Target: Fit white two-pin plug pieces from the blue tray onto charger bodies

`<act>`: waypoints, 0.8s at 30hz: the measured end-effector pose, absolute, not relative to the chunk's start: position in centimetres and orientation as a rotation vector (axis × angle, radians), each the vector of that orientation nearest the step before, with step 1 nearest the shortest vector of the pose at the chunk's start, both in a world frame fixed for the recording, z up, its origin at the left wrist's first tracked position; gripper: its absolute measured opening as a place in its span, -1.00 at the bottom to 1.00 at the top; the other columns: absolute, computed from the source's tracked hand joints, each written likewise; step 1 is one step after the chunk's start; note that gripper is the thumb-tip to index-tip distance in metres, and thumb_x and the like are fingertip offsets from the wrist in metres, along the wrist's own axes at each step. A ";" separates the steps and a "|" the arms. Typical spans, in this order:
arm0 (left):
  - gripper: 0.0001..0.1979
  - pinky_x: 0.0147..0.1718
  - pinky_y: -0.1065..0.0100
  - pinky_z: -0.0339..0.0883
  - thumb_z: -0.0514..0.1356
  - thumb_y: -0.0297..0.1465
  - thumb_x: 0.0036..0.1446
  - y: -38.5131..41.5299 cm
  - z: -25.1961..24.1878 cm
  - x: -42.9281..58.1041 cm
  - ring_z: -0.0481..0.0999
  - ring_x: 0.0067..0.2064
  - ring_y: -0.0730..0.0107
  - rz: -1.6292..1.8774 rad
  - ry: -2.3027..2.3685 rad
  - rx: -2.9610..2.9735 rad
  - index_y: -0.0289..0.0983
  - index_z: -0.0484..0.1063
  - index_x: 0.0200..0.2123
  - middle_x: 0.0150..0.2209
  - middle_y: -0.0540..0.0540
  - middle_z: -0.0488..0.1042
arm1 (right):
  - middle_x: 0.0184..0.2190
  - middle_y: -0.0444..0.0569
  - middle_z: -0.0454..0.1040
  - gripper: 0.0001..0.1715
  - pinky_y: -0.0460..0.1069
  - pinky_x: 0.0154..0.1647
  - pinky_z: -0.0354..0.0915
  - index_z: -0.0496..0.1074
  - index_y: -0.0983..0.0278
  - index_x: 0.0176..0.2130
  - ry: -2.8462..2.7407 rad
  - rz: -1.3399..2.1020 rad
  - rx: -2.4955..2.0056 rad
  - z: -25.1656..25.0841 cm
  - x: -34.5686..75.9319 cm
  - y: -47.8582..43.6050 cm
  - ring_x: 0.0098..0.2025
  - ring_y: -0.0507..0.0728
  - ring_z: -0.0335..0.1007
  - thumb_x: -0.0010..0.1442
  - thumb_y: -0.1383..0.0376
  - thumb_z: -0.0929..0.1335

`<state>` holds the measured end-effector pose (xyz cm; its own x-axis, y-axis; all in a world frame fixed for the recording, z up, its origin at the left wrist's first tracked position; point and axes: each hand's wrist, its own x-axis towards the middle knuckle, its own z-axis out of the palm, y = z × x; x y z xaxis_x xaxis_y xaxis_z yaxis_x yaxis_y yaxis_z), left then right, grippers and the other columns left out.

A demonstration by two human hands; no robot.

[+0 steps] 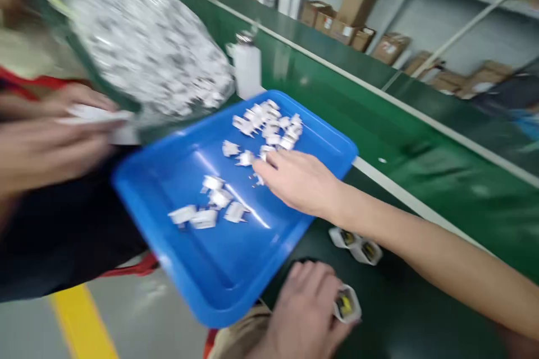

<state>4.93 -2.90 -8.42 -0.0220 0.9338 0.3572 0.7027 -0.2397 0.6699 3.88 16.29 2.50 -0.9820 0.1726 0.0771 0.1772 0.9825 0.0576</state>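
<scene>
head view, looking down, close to tray (168,190)

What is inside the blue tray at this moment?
Inside the blue tray lie small white plastic parts, a heap at the far corner and a few loose ones mid-tray. The right hand reaches in and covers whatever lies beneath it.
</scene>
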 end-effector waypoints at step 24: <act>-0.91 -0.29 0.16 0.02 0.10 -0.51 0.28 -2.1 -7.2 5.1 0.25 -0.31 0.21 0.995 1.568 2.069 -0.22 0.26 -0.29 -0.37 0.01 0.32 | -0.24 -0.02 0.51 -0.83 0.04 -0.25 0.28 0.44 0.28 -0.04 -2.374 0.529 -0.970 -2.0 22.2 1.8 -0.27 0.15 0.33 0.41 0.48 0.43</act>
